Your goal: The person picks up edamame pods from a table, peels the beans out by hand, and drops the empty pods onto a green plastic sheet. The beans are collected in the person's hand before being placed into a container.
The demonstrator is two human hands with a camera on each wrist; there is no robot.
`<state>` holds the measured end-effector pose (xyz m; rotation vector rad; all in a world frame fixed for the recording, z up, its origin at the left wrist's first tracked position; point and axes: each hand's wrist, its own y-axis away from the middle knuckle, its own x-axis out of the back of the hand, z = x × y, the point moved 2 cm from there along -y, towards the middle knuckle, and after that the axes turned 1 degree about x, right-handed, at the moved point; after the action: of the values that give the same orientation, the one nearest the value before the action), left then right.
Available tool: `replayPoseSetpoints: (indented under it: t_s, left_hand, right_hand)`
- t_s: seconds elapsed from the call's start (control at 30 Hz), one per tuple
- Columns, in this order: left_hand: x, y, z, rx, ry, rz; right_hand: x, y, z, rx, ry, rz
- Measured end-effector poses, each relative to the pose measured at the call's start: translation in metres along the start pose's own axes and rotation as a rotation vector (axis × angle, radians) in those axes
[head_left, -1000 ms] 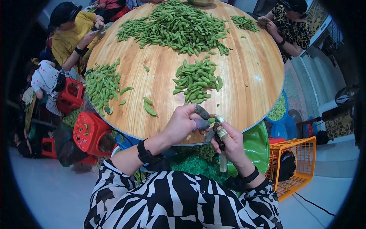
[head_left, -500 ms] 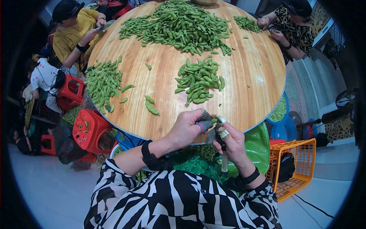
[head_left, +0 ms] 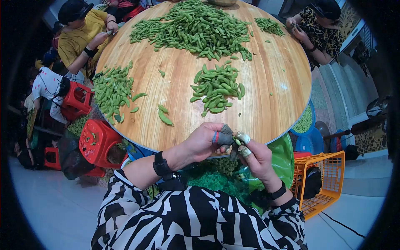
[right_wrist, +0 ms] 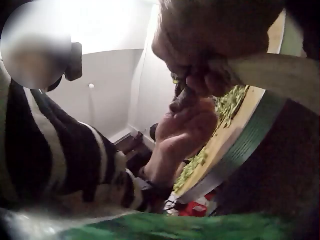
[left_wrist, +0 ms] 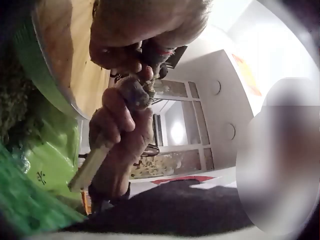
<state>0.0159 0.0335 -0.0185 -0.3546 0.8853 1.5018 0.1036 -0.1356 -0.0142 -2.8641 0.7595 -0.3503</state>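
Note:
At the table's near edge the two hands meet fingertip to fingertip. My left hand (head_left: 203, 142), with dark grey finger covers and a red-and-blue band, pinches a small green soybean pod (head_left: 238, 142) that is mostly hidden by fingers. My right hand (head_left: 259, 160) has pale wrappings on its thumb and finger, and its tips are right at the pod. In the left wrist view, its curled fingers grip a pale flat stick-like handle (left_wrist: 91, 166); the handle's other end is hidden. A small pile of soybean pods (head_left: 217, 88) lies just beyond the hands.
The round wooden table (head_left: 166, 137) carries a large pod heap (head_left: 196, 29) at the back and another pile (head_left: 111, 93) at left. A green bag (head_left: 281, 156) hangs below the edge, near an orange crate (head_left: 318, 183). Red stools (head_left: 96, 141) stand left. Other people sit around the table.
The hands have drawn slightly toward the body. My right hand has turned, so the pale handle seen below it before is hidden in the head view. The pod between the fingertips has shifted slightly.

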Motion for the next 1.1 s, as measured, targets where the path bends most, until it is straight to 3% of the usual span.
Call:
replayPoseSetpoints:
  t_s: [0.03,0.17,0.23,0.43,0.5,0.53,0.6,0.73,0.77,0.83,0.87,0.9,0.97,1.1]
  left_hand:
    - [0.001,-0.001,-0.001,0.001,0.0,0.001]
    - [-0.01,-0.004,-0.004,0.003,-0.222,0.087]
    - [-0.015,-0.002,-0.008,-0.008,-0.327,0.137]
    - [-0.004,0.008,-0.002,-0.109,-0.624,0.093]
    - [0.004,0.022,0.021,-0.901,-1.719,0.164]
    - [0.016,0.024,0.026,-0.984,-1.848,0.249]
    - [0.057,0.035,0.04,-0.907,-1.833,0.288]
    - [0.112,0.064,0.087,-0.755,-1.904,0.601]
    - [0.114,0.062,0.094,-0.755,-1.907,0.606]
    - [0.111,0.06,0.108,-0.75,-2.201,0.874]
    - [0.097,0.05,0.111,-0.852,-2.164,0.745]
    - [0.088,0.04,0.106,-0.858,-2.163,0.749]
    - [0.074,0.017,0.092,-0.754,-1.893,0.382]
    - [0.068,-0.01,0.078,-0.651,-1.859,0.443]
  right_hand:
    - [0.0,0.0,-0.002,0.213,0.244,0.0]
    - [0.003,0.006,-0.003,0.209,0.326,0.004]
    - [0.006,0.011,0.006,0.017,0.186,0.045]
    - [0.006,0.008,-0.006,-0.013,0.305,-0.03]
    - [0.01,0.012,-0.001,-0.044,0.315,-0.071]
    - [0.01,0.014,0.003,-0.055,0.284,-0.128]
    - [0.012,0.017,0.001,-0.057,0.317,-0.216]
    - [0.013,0.018,-0.005,-0.151,0.25,-0.2]
    - [0.011,0.017,-0.006,-0.172,0.161,-0.183]
    - [0.01,0.013,-0.007,-0.188,0.077,-0.172]
    - [0.01,0.011,-0.008,-0.222,0.05,-0.18]
    - [0.009,0.01,-0.008,-0.257,0.022,-0.186]
    - [0.008,0.008,-0.009,-0.269,0.024,-0.177]
    - [0.008,0.009,-0.009,-0.286,0.018,-0.143]
